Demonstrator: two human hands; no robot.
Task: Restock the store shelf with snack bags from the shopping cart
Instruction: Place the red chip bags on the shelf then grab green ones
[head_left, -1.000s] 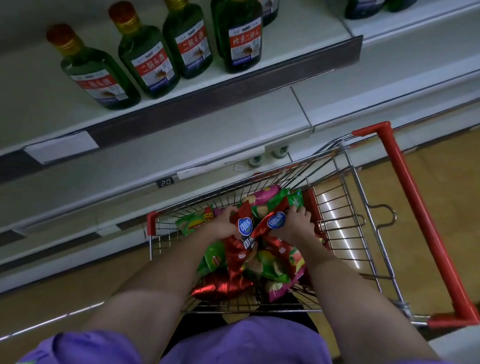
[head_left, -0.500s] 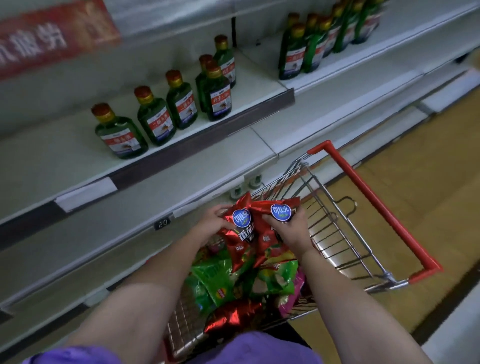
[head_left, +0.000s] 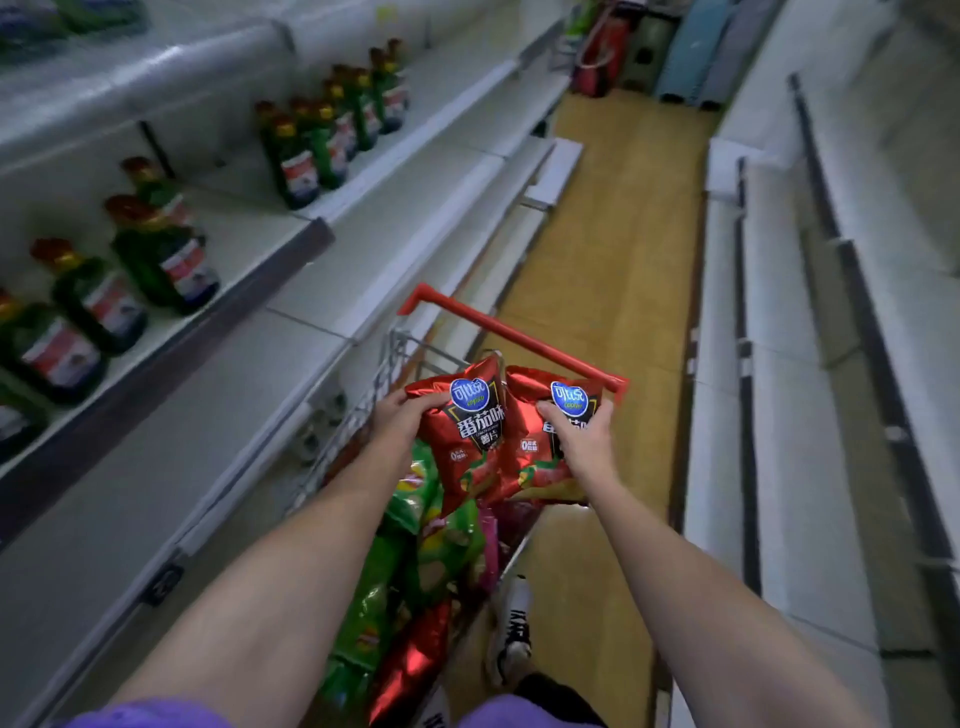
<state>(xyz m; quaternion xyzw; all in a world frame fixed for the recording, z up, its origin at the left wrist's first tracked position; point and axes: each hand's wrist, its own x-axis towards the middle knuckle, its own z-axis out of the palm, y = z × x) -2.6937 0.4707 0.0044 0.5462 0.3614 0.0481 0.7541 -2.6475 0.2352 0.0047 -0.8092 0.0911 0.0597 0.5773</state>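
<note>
My left hand (head_left: 402, 423) grips a red snack bag (head_left: 467, 431) by its upper left edge. My right hand (head_left: 579, 441) grips a second red snack bag (head_left: 540, 457) with a blue round logo. Both bags hang side by side above the wire shopping cart (head_left: 384, 374), which has a red handle (head_left: 511, 338). Several green, red and pink snack bags (head_left: 421, 551) lie in the cart below. The white store shelf (head_left: 171, 431) runs along the left, level with the cart.
Green glass bottles (head_left: 161, 254) with red labels stand on the upper left shelf, more bottles (head_left: 332, 130) farther back. White shelves (head_left: 800, 364) line the right of the aisle. The wooden floor (head_left: 613, 249) runs ahead to coloured items (head_left: 649, 47) at the far end. My shoe (head_left: 511, 629) stands beside the cart.
Both hands have lifted the two red bags up out of the cart. The view has swung right, from facing the shelf to looking down the aisle.
</note>
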